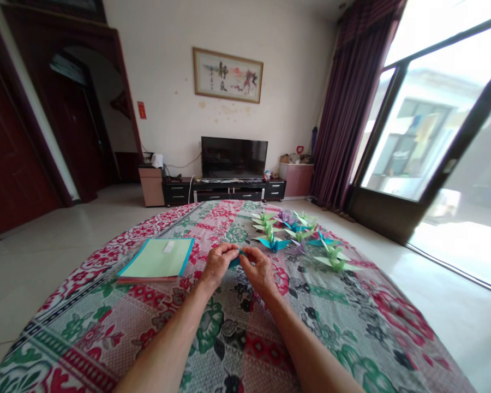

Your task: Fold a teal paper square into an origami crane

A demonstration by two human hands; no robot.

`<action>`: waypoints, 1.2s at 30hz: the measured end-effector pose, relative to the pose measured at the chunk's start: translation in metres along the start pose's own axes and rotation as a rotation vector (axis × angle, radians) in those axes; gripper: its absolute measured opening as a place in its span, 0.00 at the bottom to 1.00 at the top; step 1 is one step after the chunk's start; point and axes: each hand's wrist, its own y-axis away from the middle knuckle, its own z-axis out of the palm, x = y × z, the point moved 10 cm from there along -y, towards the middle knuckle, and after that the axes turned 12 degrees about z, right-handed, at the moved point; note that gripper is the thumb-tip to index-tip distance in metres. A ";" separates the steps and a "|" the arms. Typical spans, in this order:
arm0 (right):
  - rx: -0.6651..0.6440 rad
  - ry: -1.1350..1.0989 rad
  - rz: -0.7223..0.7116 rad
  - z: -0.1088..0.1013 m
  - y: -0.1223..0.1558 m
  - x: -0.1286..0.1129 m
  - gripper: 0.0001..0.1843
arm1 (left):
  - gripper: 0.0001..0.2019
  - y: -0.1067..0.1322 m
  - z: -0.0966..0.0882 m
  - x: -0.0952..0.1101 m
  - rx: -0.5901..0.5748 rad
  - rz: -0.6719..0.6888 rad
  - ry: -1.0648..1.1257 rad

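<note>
Both hands meet over the middle of the table, pinching a small folded piece of blue paper [234,263] between them. My left hand [221,263] grips its left side with thumb and forefinger. On the other side, my right hand [258,267] has its fingertips closed on the paper. Much of the blue paper is hidden by the fingers, so its exact shape does not show. To the right of the hands stand several folded paper cranes in green, blue and purple, among them a blue crane [273,243] and a light green crane [335,261].
A stack of square paper sheets [157,259], light green on top with blue beneath, lies to the left. A small white slip [168,247] rests on it. The round table wears a patterned tablecloth [155,327]. Beyond it are a television [234,158] and a low cabinet [175,192].
</note>
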 end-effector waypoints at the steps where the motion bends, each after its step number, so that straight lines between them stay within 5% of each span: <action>1: -0.012 -0.021 0.001 0.001 0.000 0.000 0.11 | 0.08 0.001 0.000 -0.002 0.008 -0.024 0.033; 10: -0.055 -0.113 0.046 0.005 0.000 0.012 0.14 | 0.12 0.002 -0.003 -0.010 0.074 -0.111 0.140; 19: -0.017 -0.040 -0.072 -0.004 0.003 -0.009 0.11 | 0.13 0.003 -0.005 -0.014 0.106 -0.138 0.153; 36: -0.005 0.057 -0.056 -0.003 -0.001 -0.006 0.11 | 0.13 0.004 -0.006 -0.019 0.126 -0.173 0.173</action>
